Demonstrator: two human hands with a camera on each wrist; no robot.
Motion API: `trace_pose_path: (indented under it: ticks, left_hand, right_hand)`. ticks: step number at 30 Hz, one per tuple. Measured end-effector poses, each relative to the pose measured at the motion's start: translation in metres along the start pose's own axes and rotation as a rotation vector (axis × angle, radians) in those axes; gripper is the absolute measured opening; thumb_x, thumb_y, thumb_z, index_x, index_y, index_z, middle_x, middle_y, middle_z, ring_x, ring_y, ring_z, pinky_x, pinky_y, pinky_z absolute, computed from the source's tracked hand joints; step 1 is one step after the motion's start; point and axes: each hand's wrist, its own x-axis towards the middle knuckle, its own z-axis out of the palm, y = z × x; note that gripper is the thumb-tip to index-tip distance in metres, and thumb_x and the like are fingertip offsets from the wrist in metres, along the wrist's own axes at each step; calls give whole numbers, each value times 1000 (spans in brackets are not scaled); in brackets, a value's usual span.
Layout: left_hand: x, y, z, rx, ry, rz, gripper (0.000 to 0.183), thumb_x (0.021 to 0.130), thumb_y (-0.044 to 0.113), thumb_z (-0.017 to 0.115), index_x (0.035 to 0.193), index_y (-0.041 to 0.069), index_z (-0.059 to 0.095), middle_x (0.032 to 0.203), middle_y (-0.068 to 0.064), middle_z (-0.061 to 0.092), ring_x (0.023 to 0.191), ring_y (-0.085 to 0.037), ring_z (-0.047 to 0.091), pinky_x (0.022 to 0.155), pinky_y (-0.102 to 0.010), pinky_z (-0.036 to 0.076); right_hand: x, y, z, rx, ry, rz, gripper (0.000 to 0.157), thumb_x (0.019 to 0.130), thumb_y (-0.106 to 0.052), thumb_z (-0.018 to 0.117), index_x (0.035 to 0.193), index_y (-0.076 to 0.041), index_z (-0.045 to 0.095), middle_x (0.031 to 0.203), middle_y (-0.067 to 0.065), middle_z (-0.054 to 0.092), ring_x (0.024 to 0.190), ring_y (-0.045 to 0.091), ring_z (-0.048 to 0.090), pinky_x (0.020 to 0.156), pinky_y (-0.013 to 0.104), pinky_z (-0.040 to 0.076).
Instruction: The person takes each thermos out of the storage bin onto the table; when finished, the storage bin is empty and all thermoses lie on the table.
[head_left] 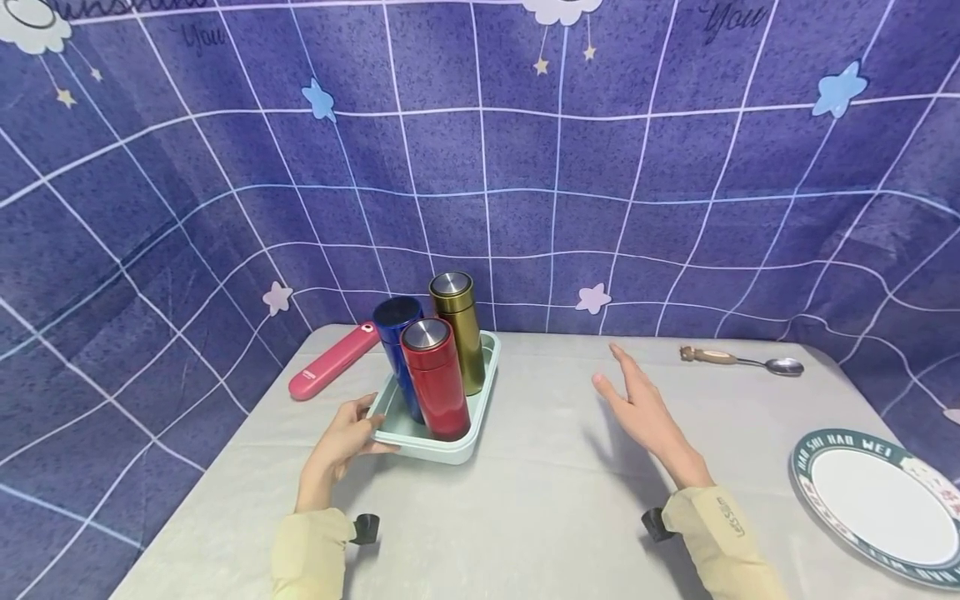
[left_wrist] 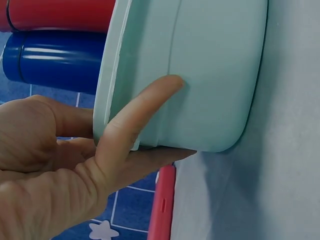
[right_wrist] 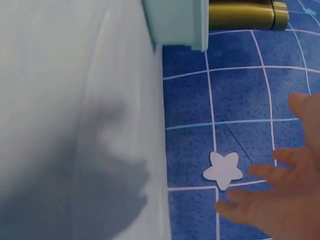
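Note:
Three thermos bottles stand upright in a pale green tray (head_left: 431,451) left of the middle: a red bottle (head_left: 441,387) in front, a blue bottle (head_left: 397,321) behind it to the left, and a gold bottle (head_left: 467,337) at the back. My left hand (head_left: 341,443) grips the tray's near left corner, fingers over the rim and against the outer wall, as the left wrist view shows on the tray side (left_wrist: 215,65). Above the table on the right, my right hand (head_left: 641,408) is held with fingers extended, touching nothing; the right wrist view shows it apart from the tray (right_wrist: 177,22).
A pink elongated case (head_left: 333,361) lies behind the tray to the left. At the back right lies a spoon (head_left: 783,367) with a wooden handle. A white plate (head_left: 885,500) with a green lettered rim sits at the right edge. A blue gridded cloth (head_left: 525,225) hangs behind.

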Motion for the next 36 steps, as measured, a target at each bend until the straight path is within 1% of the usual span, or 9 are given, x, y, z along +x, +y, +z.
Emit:
trace_pose_path:
  ticks: [3, 7, 9, 13, 17, 22, 24, 29, 36]
  left_hand:
    - [1, 0, 0, -15, -2, 0, 49, 97, -6, 32, 143, -19, 24, 128, -46, 41, 103, -38, 63, 81, -44, 63]
    - [2, -1, 0, -23, 3, 3, 49, 96, -7, 32, 143, -20, 25, 129, -46, 40, 105, -40, 62, 80, -43, 63]
    - [3, -1, 1, -26, 14, 4, 49, 96, -7, 32, 142, -20, 26, 130, -46, 40, 106, -41, 62, 80, -42, 63]
    - [3, -1, 1, -26, 19, 5, 49, 96, -7, 32, 143, -19, 26, 130, -46, 40, 107, -43, 61, 80, -41, 63]
    - [0, -1, 1, -31, 23, 4, 50, 96, -7, 32, 144, -19, 25, 131, -46, 39, 108, -44, 60, 80, -42, 63]
    - [-1, -2, 2, -38, 29, 1, 49, 96, -7, 33, 144, -18, 26, 130, -45, 41, 106, -42, 62, 79, -42, 63]
    - [-2, -1, 2, -39, 36, 3, 49, 96, -7, 33, 144, -17, 28, 129, -44, 42, 105, -41, 63, 80, -42, 63]
    - [-3, -1, 3, -36, 56, 15, 49, 95, -8, 34, 143, -17, 30, 128, -43, 43, 101, -39, 65, 78, -43, 64]
    - [-3, -4, 5, -42, 53, 18, 49, 95, -8, 34, 143, -17, 30, 127, -45, 44, 99, -40, 65, 77, -42, 64]
  right_hand:
    - [3, 1, 4, 114, -14, -13, 69, 102, -35, 50, 156, -7, 18, 156, 23, 27, 140, 48, 28, 116, 64, 27]
    - [7, -2, 12, 303, -67, -7, 74, 100, -29, 56, 157, -12, 14, 158, 21, 24, 140, 48, 27, 116, 63, 27]
    - [9, -5, 17, 369, -90, -13, 76, 98, -26, 58, 158, -13, 12, 159, 20, 23, 141, 47, 26, 117, 62, 27]
    - [13, -14, 27, 455, -123, -49, 80, 96, -20, 63, 158, -15, 13, 159, 18, 23, 140, 45, 30, 117, 59, 29]
    - [19, -24, 39, 513, -154, -103, 82, 94, -15, 66, 158, -16, 15, 158, 19, 25, 139, 43, 34, 115, 55, 34]
    - [25, -38, 51, 558, -166, -134, 83, 91, -10, 67, 157, -14, 17, 157, 21, 28, 137, 42, 36, 114, 52, 36]
    - [27, -43, 56, 576, -172, -140, 84, 90, -8, 68, 157, -14, 18, 156, 21, 28, 137, 42, 36, 114, 53, 36]
    - [32, -56, 67, 605, -203, -155, 88, 88, -8, 72, 157, -17, 18, 157, 16, 30, 138, 39, 37, 113, 55, 37]
    - [36, -71, 85, 655, -237, -168, 91, 86, -8, 74, 157, -21, 20, 157, 12, 32, 139, 38, 37, 113, 58, 36]
